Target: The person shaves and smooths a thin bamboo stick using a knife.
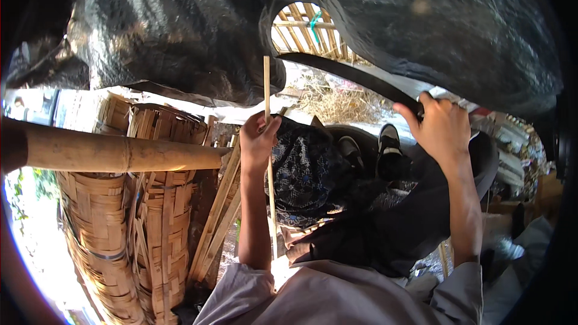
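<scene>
A long, thin bamboo strip stands nearly upright in front of me. My left hand is closed round it, fingers pinched at about a third of its length from the top. On the right, my right hand grips a long dark machete by its handle end; the handle is mostly hidden in the palm. The blade reaches up and left, its tip close to the upper part of the strip, and I cannot tell whether they touch. A dark patterned cloth lies over my left leg, beside the strip.
A thick bamboo pole juts in from the left, in front of tall woven bamboo baskets. Split bamboo slats lean beside them. Black plastic sheeting hangs overhead. Beyond my shoes lie bamboo shavings and a slatted bamboo panel.
</scene>
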`<state>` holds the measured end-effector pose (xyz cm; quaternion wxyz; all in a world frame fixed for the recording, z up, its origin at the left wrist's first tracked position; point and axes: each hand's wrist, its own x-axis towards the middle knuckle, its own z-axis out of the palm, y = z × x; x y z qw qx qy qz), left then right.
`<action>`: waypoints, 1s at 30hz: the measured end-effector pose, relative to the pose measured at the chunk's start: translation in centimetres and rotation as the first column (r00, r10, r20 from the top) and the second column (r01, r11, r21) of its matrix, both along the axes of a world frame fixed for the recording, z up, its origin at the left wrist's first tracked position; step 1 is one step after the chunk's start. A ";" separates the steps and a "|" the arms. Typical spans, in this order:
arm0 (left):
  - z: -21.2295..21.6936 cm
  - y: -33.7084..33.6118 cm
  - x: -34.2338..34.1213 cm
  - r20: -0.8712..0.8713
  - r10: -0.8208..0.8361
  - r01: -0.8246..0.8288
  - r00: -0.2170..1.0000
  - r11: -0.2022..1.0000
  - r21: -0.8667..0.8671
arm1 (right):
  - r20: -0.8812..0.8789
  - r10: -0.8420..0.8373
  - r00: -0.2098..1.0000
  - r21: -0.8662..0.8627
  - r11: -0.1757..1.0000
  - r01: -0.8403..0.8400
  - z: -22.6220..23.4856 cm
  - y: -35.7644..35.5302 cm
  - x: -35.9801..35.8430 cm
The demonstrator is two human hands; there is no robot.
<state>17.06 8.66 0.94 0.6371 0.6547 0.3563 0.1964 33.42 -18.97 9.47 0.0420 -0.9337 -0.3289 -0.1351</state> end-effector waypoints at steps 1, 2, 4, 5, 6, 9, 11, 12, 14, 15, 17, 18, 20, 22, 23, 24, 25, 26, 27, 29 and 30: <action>-0.3 -0.6 -0.8 0.060 -0.027 0.036 0.998 0.988 -0.153 | -0.039 -0.012 0.999 0.014 1.000 0.013 0.4 -0.1 0.3; -0.8 -0.4 -2.5 0.191 -0.003 0.056 0.982 0.961 -0.270 | -0.052 -0.005 0.999 0.019 1.000 0.006 0.9 0.3 0.1; -2.2 -1.7 -4.3 0.162 0.007 0.033 0.987 0.969 -0.245 | -0.053 0.000 0.999 0.021 1.000 0.001 1.1 0.0 0.3; -2.3 -2.3 -5.2 0.151 0.027 0.005 0.988 0.978 -0.210 | -0.056 0.004 0.998 0.020 1.000 -0.003 1.1 -0.1 0.1; -1.8 -2.9 -6.2 -0.015 0.038 -0.040 0.999 0.994 -0.105 | -0.045 0.028 0.999 0.050 0.998 -0.025 0.8 0.1 -0.1; -3.1 -5.0 -8.1 -0.114 0.141 -0.141 0.983 0.990 0.008 | 0.016 0.052 0.999 0.090 0.995 -0.053 0.4 -0.3 -0.7; -4.8 -5.4 -9.0 -0.083 0.115 -0.116 0.990 0.993 -0.003 | 0.129 0.068 0.989 0.076 0.994 -0.078 0.3 -0.8 -1.1; -4.8 -5.8 -9.1 -0.138 0.082 -0.076 0.987 0.996 0.049 | 0.099 0.071 0.992 0.071 0.994 -0.079 0.3 -0.7 -1.3; -4.2 -7.0 -9.6 -0.148 0.084 -0.058 0.985 0.984 0.167 | 0.062 0.088 0.994 0.075 0.993 -0.093 0.1 -0.4 -2.0; -4.0 -7.3 -9.9 -0.177 0.080 -0.030 0.981 0.963 0.269 | 0.004 0.092 0.996 0.049 0.995 -0.092 0.1 -0.1 -2.3; -3.6 -7.4 -9.9 -0.210 0.078 -0.007 0.975 0.948 0.318 | 0.067 0.130 0.989 0.092 0.986 -0.136 0.0 0.3 -2.3; -2.5 -7.8 -9.8 -0.232 0.101 -0.014 0.967 0.937 0.350 | 0.124 0.168 0.978 0.134 0.974 -0.184 -0.1 0.3 -2.4; -2.1 -7.7 -10.9 -0.172 0.093 -0.006 0.981 0.894 0.448 | 0.064 0.238 0.969 0.252 0.936 -0.247 -0.8 1.0 -2.7; -1.1 -7.9 -11.2 -0.133 0.078 -0.028 0.988 0.939 0.344 | -0.064 0.327 0.943 0.394 0.876 -0.277 -1.1 1.2 -3.4; 0.4 -8.1 -10.8 -0.142 0.081 -0.034 0.987 0.951 0.307 | -0.155 0.390 0.908 0.483 0.831 -0.275 -1.4 1.4 -3.8; 0.9 -8.7 -10.2 -0.059 0.154 -0.129 0.986 0.945 0.302 | -0.296 0.437 0.850 0.554 0.803 -0.220 -1.7 1.6 -4.3; 0.4 -9.0 -10.5 -0.062 0.164 -0.138 0.985 0.944 0.301 | -0.380 0.495 0.781 0.611 0.769 -0.190 -1.5 1.8 -4.9; -0.4 -8.9 -10.9 -0.114 0.175 -0.143 0.978 0.958 0.249 | -0.594 0.471 0.653 0.584 0.810 -0.053 -1.6 1.9 -5.4; -1.2 -8.4 -11.0 -0.157 0.186 -0.152 0.970 0.967 0.205 | -0.759 0.439 0.481 0.530 0.845 0.066 -1.9 2.2 -5.8; -2.5 -8.9 -12.1 -0.211 0.217 -0.190 0.953 0.972 0.140 | -0.806 0.531 0.261 0.558 0.829 0.040 -2.9 2.4 -6.7; -3.0 -9.5 -12.7 -0.230 0.225 -0.177 0.947 0.961 0.211 | -0.724 0.634 0.273 0.639 0.765 -0.081 -3.8 2.2 -7.2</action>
